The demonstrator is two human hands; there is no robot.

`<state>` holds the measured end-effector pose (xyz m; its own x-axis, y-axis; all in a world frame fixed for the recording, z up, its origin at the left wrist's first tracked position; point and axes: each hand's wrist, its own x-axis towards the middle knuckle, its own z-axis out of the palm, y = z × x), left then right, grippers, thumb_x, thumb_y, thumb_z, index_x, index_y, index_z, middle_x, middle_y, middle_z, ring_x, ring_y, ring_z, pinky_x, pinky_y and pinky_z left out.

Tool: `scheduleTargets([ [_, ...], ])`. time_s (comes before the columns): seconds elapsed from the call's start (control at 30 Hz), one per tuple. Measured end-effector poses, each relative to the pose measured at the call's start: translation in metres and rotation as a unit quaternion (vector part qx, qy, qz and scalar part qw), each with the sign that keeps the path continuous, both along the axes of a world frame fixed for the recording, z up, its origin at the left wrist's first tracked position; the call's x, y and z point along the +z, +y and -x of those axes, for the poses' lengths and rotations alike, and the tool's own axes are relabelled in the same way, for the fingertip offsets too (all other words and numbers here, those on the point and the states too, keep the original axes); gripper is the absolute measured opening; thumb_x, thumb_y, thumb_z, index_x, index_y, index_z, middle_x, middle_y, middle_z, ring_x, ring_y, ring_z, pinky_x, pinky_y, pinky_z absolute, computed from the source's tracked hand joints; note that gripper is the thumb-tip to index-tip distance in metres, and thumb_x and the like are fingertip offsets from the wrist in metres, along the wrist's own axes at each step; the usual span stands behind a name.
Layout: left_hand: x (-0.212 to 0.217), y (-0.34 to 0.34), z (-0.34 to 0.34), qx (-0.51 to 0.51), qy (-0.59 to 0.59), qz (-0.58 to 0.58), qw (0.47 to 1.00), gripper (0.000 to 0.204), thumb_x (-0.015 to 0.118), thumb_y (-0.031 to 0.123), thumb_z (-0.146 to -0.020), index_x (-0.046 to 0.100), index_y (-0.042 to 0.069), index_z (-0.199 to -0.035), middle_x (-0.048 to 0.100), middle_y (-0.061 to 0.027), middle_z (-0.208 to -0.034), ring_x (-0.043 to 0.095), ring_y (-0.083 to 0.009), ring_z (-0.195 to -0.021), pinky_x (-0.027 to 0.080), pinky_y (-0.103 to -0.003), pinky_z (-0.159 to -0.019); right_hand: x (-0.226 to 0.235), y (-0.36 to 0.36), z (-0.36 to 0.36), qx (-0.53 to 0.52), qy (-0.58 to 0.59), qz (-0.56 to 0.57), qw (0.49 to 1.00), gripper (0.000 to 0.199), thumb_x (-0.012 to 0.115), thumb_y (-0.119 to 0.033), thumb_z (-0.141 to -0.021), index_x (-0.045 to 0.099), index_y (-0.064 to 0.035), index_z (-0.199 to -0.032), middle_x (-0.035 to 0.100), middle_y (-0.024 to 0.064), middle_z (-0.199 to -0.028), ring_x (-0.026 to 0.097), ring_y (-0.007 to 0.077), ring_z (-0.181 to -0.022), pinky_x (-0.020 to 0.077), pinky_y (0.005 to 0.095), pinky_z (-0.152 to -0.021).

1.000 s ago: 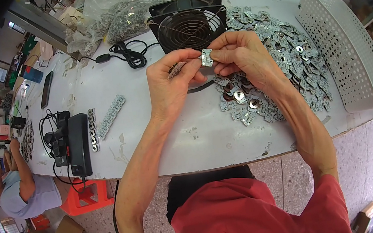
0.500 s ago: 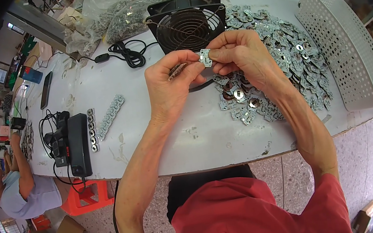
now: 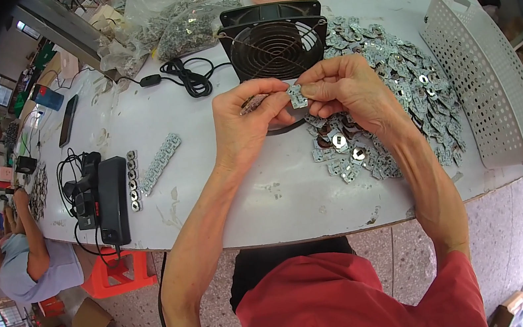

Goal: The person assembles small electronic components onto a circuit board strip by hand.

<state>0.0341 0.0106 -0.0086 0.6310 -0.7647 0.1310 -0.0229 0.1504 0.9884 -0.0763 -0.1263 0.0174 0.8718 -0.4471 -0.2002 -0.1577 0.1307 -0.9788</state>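
Small silvery-grey rectangular metal-looking plate: between grips, long axis roughly near–far | right grip: pinching plate's right side | left grip: clasping speckled greyish part, fingertips at plate's left edge

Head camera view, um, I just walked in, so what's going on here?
A person at a white table pinches a small pale plate in the right hand, with the left hand close against it, also holding what look like more small pieces. A loose pile of similar parts lies beside a perforated basket. A black fan stands just beyond the hands.
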Motion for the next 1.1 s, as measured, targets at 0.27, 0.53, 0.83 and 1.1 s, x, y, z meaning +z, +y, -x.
scheduleTargets([
  [0.27,-0.002,-0.002,0.001,0.021,-0.062,-0.002,0.998,0.012,0.060,-0.003,-0.080,0.064,-0.004,-0.091,0.061,-0.0069,-0.067,0.060,-0.0135,-0.059,0.053,-0.026,-0.057,-0.002,0.000,-0.001,-0.012,-0.023,-0.019,0.999,0.020,0.065,-0.004,-0.077,0.061,0.0094,-0.092,0.062,0.0104,-0.074,0.060,0.0115,-0.059,0.0510,0.0197,-0.054],
  [0.53,-0.003,-0.003,-0.001,0.015,-0.055,-0.003,0.998,0.012,0.060,-0.004,-0.080,0.064,-0.004,-0.092,0.062,-0.0073,-0.068,0.060,-0.0133,-0.059,0.054,-0.026,-0.058,-0.001,0.002,-0.002,-0.022,-0.028,-0.023,0.999,0.018,0.064,-0.002,-0.077,0.062,0.0084,-0.091,0.063,0.0105,-0.075,0.060,0.0114,-0.059,0.0515,0.0199,-0.055],
  [0.83,-0.004,-0.004,0.000,0.027,-0.061,0.024,0.997,0.011,0.059,-0.004,-0.079,0.065,-0.005,-0.088,0.062,-0.0059,-0.072,0.058,-0.0097,-0.059,0.051,-0.023,-0.054,-0.005,0.003,-0.003,-0.014,-0.030,0.008,0.999,0.016,0.063,-0.001,-0.079,0.061,0.0046,-0.094,0.063,0.0074,-0.078,0.062,0.0117,-0.064,0.0526,0.0206,-0.061],
  [1.1,-0.005,-0.005,-0.002,0.049,-0.094,0.007,0.994,0.012,0.059,-0.006,-0.079,0.064,-0.004,-0.089,0.062,-0.0056,-0.072,0.057,-0.0096,-0.059,0.052,-0.023,-0.056,-0.012,0.011,-0.009,-0.045,-0.073,0.087,0.992,0.014,0.060,0.003,-0.074,0.062,0.0066,-0.087,0.064,0.0096,-0.073,0.061,0.0117,-0.061,0.0506,0.0215,-0.055],
])
